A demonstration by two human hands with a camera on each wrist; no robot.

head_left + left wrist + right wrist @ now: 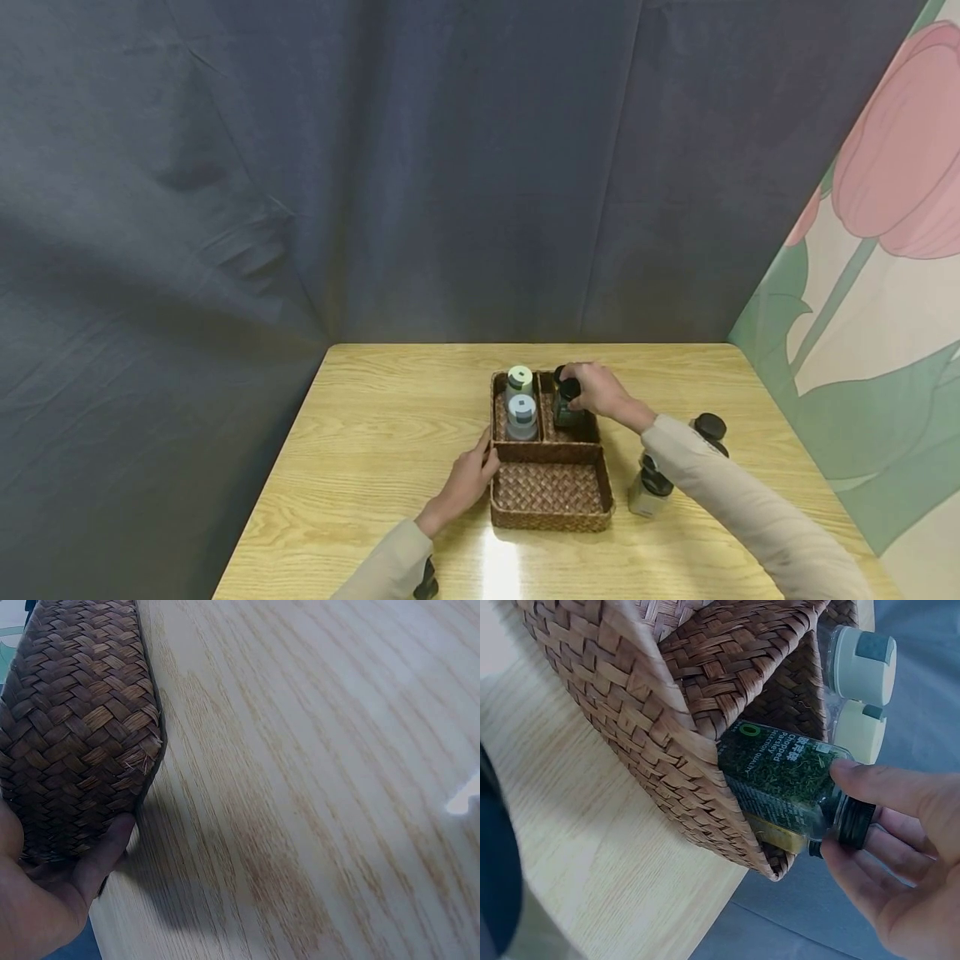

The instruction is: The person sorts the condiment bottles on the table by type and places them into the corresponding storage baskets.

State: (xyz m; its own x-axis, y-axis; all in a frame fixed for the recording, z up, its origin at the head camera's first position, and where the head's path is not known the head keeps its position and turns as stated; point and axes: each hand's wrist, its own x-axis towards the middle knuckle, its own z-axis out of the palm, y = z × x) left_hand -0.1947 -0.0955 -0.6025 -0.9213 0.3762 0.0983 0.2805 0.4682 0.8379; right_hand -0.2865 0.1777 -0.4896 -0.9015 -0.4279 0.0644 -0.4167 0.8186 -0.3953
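My right hand (600,390) pinches the black cap of a clear jar of chopped parsley (776,772), thumb on one side and fingers on the other. That jar leans within the back right compartment of a brown woven basket (551,521), beside another black-capped jar (559,374) with yellowish contents. My left hand (467,479) rests against the basket's left wall; in the left wrist view a fingertip touches the weave (82,727) near its bottom edge. A white-capped jar (522,414) and a pale green-capped jar (520,379) stand in the back left compartment.
Several black-capped jars (651,487) stand on the wooden table (375,433) to the right of the basket, partly behind my right sleeve. Another dark object (426,581) shows beside my left sleeve. A dark curtain (480,183) hangs behind the table, with a flower-patterned wall at right.
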